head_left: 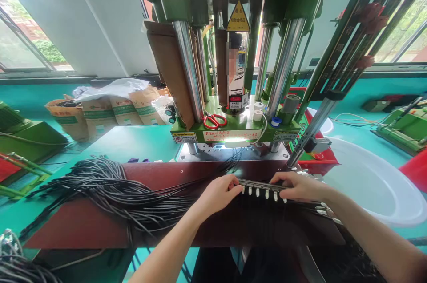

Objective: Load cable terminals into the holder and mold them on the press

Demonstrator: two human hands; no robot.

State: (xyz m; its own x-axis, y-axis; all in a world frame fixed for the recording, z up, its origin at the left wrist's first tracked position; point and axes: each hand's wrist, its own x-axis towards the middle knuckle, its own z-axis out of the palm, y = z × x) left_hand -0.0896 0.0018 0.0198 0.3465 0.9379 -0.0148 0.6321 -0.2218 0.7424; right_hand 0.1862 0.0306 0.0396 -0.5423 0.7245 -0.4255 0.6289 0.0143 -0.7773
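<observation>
Between my two hands is a dark metal strip [258, 183] with several small silver connectors along its front edge. My left hand [223, 191] pinches its left end and my right hand [298, 186] grips its right end. It is held over the dark red board [156, 174] in front of the press. Thin black cables run from the left toward my left hand. They belong to a large bundle of black cables [110, 187] lying on the board's left part. What the strip's underside touches is hidden.
The green press [182, 135] stands straight ahead, with red-handled scissors [215, 121] on its ledge. A slanted metal post [312, 127] rises on the right, near a large white tub [370, 176]. More black cables [23, 265] hang at lower left. Paper sacks [100, 114] stand behind.
</observation>
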